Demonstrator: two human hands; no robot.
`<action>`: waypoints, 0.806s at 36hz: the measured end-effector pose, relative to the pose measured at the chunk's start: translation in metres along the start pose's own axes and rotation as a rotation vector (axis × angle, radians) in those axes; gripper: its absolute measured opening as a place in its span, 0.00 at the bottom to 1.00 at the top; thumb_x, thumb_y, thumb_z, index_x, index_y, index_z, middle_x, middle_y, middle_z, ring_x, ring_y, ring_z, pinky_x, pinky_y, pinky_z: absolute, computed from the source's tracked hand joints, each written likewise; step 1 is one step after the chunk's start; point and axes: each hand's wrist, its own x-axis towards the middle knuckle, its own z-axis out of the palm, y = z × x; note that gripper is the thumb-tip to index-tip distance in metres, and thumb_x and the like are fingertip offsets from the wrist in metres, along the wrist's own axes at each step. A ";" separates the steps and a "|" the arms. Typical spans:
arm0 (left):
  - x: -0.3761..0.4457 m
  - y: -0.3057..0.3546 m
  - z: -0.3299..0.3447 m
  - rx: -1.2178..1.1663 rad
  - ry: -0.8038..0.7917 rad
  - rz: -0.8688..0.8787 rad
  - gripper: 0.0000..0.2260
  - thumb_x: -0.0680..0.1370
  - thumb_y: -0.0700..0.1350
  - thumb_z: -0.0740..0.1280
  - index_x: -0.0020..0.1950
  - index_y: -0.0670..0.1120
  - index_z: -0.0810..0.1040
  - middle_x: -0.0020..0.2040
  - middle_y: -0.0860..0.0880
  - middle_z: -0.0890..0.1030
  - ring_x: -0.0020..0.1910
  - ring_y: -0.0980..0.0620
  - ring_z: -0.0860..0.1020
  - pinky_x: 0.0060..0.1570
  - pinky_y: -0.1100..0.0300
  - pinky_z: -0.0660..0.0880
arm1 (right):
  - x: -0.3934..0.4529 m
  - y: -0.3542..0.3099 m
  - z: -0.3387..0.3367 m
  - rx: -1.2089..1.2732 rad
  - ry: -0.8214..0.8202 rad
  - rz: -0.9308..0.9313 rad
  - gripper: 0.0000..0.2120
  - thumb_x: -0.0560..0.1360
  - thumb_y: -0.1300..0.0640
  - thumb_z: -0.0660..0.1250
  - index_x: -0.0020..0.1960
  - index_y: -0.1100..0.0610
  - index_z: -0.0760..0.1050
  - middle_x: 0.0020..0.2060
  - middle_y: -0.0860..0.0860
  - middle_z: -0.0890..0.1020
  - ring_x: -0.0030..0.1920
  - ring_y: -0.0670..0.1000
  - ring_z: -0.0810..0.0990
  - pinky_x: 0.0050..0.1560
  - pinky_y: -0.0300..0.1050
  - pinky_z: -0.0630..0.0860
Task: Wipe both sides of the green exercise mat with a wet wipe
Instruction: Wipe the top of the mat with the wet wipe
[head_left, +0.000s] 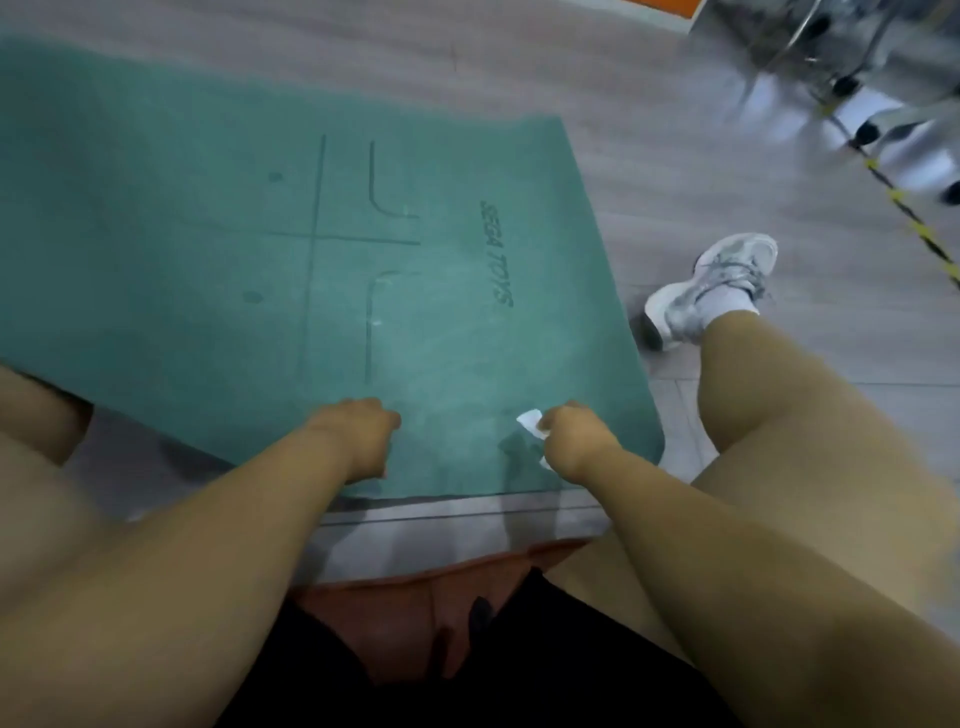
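Your shorts (519, 670) and bare thighs fill the bottom of the view, both forearms reaching forward over them. Your left hand (358, 436) is curled at the mat's near edge; you cannot tell whether it grips the edge. Your right hand (574, 441) is clenched round a white wipe (530, 420), low on the mat (208, 249). The mat lies spread on the floor (701, 171), printed lines facing up. Your shoe (711, 286) rests just beside its right edge. Metal legs (841, 83) stand well apart, top right.
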 end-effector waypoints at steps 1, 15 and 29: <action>0.000 0.000 0.001 0.002 0.015 0.001 0.25 0.74 0.53 0.69 0.69 0.49 0.69 0.65 0.45 0.70 0.63 0.43 0.72 0.60 0.52 0.72 | 0.000 -0.001 -0.002 0.019 0.015 0.003 0.20 0.74 0.62 0.65 0.66 0.58 0.72 0.63 0.58 0.69 0.60 0.59 0.74 0.64 0.48 0.71; 0.043 0.051 0.016 0.088 -0.038 0.128 0.25 0.75 0.54 0.65 0.70 0.50 0.65 0.68 0.46 0.64 0.66 0.44 0.65 0.62 0.52 0.68 | 0.027 0.080 0.021 -0.221 0.005 0.202 0.17 0.76 0.55 0.63 0.63 0.58 0.68 0.62 0.56 0.71 0.62 0.60 0.67 0.62 0.52 0.67; 0.070 0.087 0.049 0.258 -0.142 0.265 0.33 0.78 0.42 0.59 0.77 0.54 0.43 0.76 0.40 0.37 0.73 0.30 0.39 0.66 0.29 0.50 | 0.055 0.103 0.029 0.068 0.013 0.246 0.14 0.77 0.67 0.56 0.62 0.64 0.65 0.62 0.61 0.66 0.56 0.64 0.74 0.58 0.53 0.69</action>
